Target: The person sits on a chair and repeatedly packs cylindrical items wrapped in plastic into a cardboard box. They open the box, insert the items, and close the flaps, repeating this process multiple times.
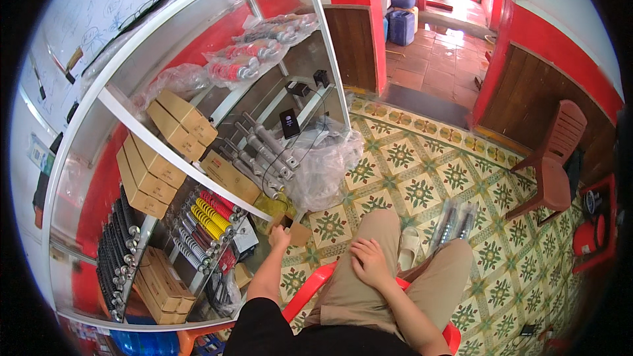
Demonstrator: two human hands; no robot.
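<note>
My left hand (280, 236) reaches down to the lower front of the display cabinet, its fingers curled at the edge of a small open cardboard box (298, 233). A yellowish plastic bag (275, 203) lies just behind that box. My right hand (369, 260) rests on my thigh with loose fingers and nothing in it. I am seated on a red plastic chair (308, 291).
Glass cabinet (315, 0) holds coil shocks (211, 217), boxes, grey tubes and a phone (290, 123). Crumpled plastic sheet (320, 178) is beside it. Wrapped shocks (448, 224) and shoes lie on tiles. A brown chair (559, 165) stands right; jerrycans (401, 13) by the doorway.
</note>
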